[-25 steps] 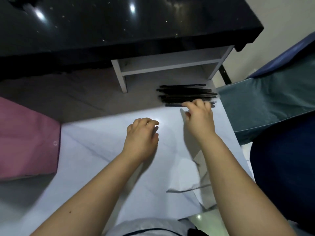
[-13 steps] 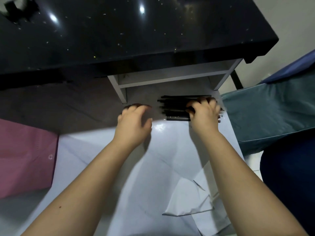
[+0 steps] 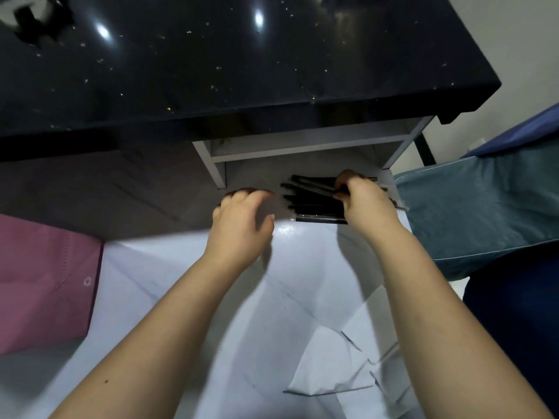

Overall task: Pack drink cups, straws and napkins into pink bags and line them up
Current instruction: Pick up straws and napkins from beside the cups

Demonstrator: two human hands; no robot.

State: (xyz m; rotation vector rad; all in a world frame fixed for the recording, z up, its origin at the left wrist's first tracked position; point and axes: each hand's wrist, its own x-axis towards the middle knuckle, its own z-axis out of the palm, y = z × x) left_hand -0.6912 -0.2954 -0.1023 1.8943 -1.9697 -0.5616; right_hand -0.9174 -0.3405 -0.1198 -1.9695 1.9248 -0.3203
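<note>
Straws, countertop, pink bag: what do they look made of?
Straws: likely glossy black plastic, the nearest one glinting as if clear-wrapped. Countertop: polished dark stone or an imitation; speckled, mirrors lamps. Pink bag: matte, creased, probably paper.

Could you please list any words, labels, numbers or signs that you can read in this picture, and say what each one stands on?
No words or numbers can be read anywhere in the view.
On the pink bag: one small white round mark near its right edge, too blurred to read.
On the black straws: no print can be made out.
</note>
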